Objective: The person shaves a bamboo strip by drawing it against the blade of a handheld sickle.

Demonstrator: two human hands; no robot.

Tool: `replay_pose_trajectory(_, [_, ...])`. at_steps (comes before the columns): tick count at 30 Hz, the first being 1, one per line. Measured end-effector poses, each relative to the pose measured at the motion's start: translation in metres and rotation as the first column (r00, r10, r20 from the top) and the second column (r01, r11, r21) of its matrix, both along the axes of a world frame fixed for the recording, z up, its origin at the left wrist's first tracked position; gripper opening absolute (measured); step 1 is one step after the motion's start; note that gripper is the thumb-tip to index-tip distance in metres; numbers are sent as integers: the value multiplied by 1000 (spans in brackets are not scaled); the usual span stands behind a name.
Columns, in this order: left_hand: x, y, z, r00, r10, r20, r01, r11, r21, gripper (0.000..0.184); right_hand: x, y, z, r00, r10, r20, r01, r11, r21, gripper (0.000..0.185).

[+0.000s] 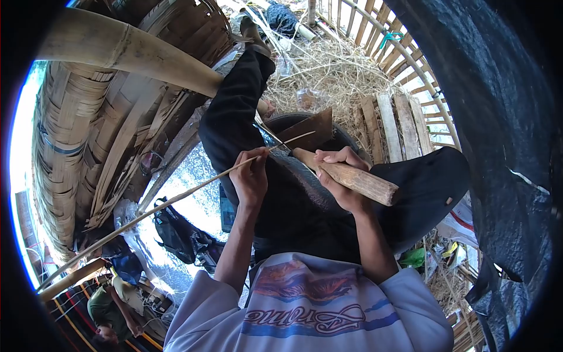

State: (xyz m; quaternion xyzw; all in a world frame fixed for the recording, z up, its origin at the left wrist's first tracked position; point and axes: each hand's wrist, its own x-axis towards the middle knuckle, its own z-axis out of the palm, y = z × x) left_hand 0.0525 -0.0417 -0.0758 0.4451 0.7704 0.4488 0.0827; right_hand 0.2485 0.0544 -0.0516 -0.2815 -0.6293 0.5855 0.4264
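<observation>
My left hand point(251, 179) is closed in a pinch around a long, thin bamboo stick point(193, 189). The stick runs from the lower left, through my fingers, to a pointed end over my lap. In my right hand point(346, 176) is a knife, gripped by its thick wooden handle point(366, 183). Its narrow blade points up and left, crossing the stick just beyond my left fingertips; whether the edge touches it I cannot tell. Under both hands are my legs in dark trousers point(234, 111), one stretched forward and the other bent to the right.
A thick bamboo pole point(126, 44) and woven bamboo panels point(67, 158) stand at left. Ahead lie straw point(311, 70), a brown flat piece point(305, 130) and wooden slats point(388, 126). Black sheeting point(498, 135) hangs at right. Another person point(111, 305) is at lower left.
</observation>
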Motion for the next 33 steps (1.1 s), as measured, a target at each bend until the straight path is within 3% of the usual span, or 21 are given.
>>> replay_pose_trajectory(2, [0, 0, 0, 1000, 15, 10, -15, 1000, 0, 5, -4, -2, 6, 1000, 12, -15, -13, 996, -90, 23])
replay_pose_trajectory(6, [2, 3, 1, 999, -48, -21, 48, 999, 16, 6, 1, -5, 25, 994, 31, 102, -46, 989, 141, 23])
replay_pose_trajectory(11, [6, 6, 2, 1000, -18, 25, 16, 998, 61, 3, 1, -4, 1, 995, 39, 94, -41, 999, 29, 23])
replay_pose_trajectory(14, [5, 3, 3, 1000, -6, 12, 6, 1000, -1, 4, 9, -2, 10, 995, 16, 95, -19, 999, 38, 23])
replay_pose_trajectory(18, [6, 7, 5, 999, -37, -4, 38, 997, 67, 5, 7, -3, 19, 994, 41, 98, -51, 993, 102, 24])
replay_pose_trajectory(22, [6, 7, 8, 1000, -1, 11, 1, 1000, -6, 5, -1, 1, -26, 985, -5, 175, 1, 1000, 21, 25])
replay_pose_trajectory(27, [4, 6, 2, 1000, -26, -9, 26, 999, 46, 6, 3, 0, 11, 990, 26, 141, -36, 997, 71, 25])
replay_pose_trajectory(33, [6, 9, 6, 999, -28, 33, 27, 999, 32, 5, -7, 2, -43, 958, -62, 281, 48, 997, 58, 26])
